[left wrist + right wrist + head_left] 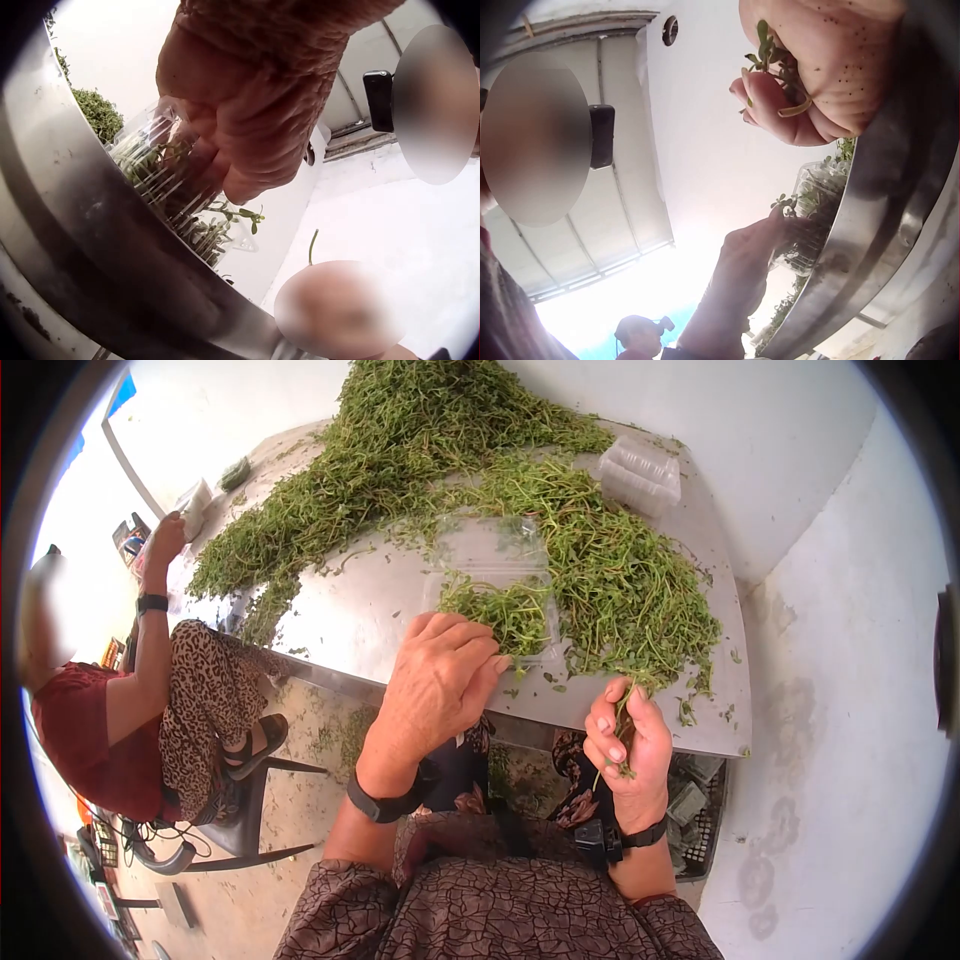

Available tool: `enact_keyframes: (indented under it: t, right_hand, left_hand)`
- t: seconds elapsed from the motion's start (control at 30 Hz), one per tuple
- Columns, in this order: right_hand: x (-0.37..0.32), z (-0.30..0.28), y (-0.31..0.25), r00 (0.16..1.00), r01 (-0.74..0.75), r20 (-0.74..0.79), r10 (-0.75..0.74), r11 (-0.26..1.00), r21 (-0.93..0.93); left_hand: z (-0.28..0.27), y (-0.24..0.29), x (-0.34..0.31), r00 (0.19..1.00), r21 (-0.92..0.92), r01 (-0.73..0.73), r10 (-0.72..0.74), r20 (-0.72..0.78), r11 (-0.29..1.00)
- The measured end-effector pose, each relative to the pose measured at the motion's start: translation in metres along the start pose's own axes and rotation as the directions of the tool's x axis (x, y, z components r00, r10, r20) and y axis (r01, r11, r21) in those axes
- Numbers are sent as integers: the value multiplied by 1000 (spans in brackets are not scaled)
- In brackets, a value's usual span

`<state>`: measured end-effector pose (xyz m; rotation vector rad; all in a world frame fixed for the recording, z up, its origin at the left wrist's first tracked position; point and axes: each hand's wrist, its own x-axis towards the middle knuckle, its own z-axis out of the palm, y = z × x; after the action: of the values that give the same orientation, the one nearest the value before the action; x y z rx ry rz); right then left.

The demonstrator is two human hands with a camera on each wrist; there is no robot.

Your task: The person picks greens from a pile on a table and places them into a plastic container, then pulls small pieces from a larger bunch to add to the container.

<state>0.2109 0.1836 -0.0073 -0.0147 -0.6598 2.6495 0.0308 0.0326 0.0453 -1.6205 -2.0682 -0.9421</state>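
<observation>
My left hand (440,670) is at the near left edge of an open clear plastic container (487,575) on the metal table. Its fingers reach inside over the near wall, among green leafy sprigs (515,615); the left wrist view shows them through the ribbed plastic (161,176), with the thumb outside. The container's lid is flipped back, away from me. To the right, just off the table's front edge, my right hand (630,745) holds a few sprigs (769,56) between thumb and curled fingers. A cut stem end pokes out of that grip.
A tall heap of greens (400,460) covers the back of the table (340,610), and a second pile (630,580) lies right of the container. Stacked clear containers (640,475) stand back right. Another person (110,720) sits at left. A black crate (695,810) sits below.
</observation>
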Motion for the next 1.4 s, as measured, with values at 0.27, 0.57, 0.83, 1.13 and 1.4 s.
enact_keyframes:
  t: [0.27, 0.57, 0.83, 1.13, 1.4]
  right_hand:
    - [2, -5, 1, 996, 7, 86, -10, 999, 41]
    - [0, -5, 2, 998, 12, 55, -13, 999, 32]
    - [0, -5, 3, 997, 26, 68, -27, 1000, 6]
    - [0, -6, 3, 996, 24, 90, -23, 1000, -5]
    - [0, -8, 3, 992, 24, 120, -23, 1000, -1]
  left_hand:
    - [2, 4, 4, 998, 15, 57, -57, 11, 998]
    - [4, 9, -1, 987, -30, 66, -69, -148, 997]
    - [-5, 7, -12, 985, -38, -132, 126, -117, 991]
    - [4, 7, -13, 988, -73, -151, 151, 2, 986]
    - [3, 10, -11, 994, -61, -109, 110, 19, 992]
